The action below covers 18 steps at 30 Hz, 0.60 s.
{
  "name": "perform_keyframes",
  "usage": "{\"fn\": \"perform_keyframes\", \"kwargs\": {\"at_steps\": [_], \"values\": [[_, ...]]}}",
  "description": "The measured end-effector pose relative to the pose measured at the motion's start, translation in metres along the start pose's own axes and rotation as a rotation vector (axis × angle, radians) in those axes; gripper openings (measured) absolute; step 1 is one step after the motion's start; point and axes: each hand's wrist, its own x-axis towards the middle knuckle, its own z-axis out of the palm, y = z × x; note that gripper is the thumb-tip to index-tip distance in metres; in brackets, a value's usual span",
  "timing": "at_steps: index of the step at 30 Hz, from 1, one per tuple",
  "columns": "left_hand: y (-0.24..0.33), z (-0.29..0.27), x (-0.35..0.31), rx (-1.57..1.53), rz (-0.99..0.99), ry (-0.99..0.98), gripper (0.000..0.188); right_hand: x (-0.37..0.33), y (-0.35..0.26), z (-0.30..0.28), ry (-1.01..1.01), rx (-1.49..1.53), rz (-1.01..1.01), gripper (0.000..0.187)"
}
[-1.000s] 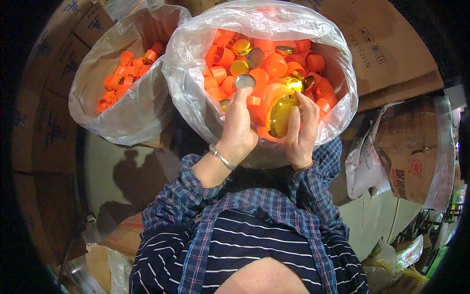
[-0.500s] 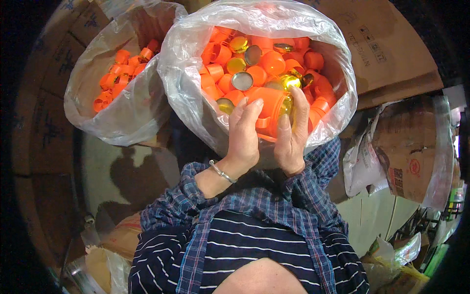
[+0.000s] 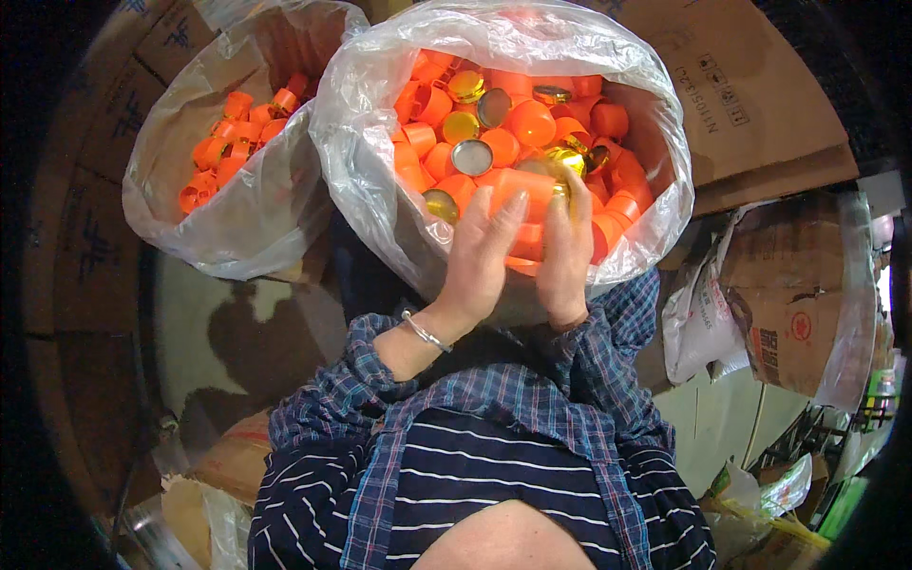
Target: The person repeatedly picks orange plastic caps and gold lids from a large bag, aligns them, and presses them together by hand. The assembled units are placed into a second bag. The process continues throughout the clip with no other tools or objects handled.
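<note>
"What's shifted from half a second ago, in the head view?"
"My left hand (image 3: 478,261) has come nearer my right hand (image 3: 567,252). The gold end (image 3: 560,190) of the orange cap (image 3: 522,180), plainer then, is now mostly behind my right fingers."

"And where's that cap?"
"On its side just beyond my fingertips, over the loose caps (image 3: 532,124) in the larger clear bag (image 3: 361,180). A silvery disc (image 3: 471,158) lies just up and to its left."

"How would it handle?"
"I'd guess light, stiff plastic, with smooth walls that could slip. The shiny end may mark or dent easily, so I'd take hold around the orange side wall, one hand at each end."

"What are your hands doing?"
"The left is partly open, thumb and fingers spread, tips overlapping the cap's near side; I can't tell whether they touch it. My right fingers sit close together across its right end. They seem to steady it, but they hide the contact, so I can't say how firmly."
</note>
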Motion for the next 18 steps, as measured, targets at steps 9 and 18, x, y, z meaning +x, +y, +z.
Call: {"fn": "perform_keyframes", "kwargs": {"at_steps": [9,18], "values": [[0.013,-0.012,0.026,-0.458,-0.417,-0.032,0.038,0.01,-0.018,-0.002,-0.035,-0.429,-0.608,0.047],[0.003,0.006,0.006,0.101,0.06,0.025,0.045,0.005,-0.02,-0.001,0.025,-0.111,-0.048,0.038]]}}
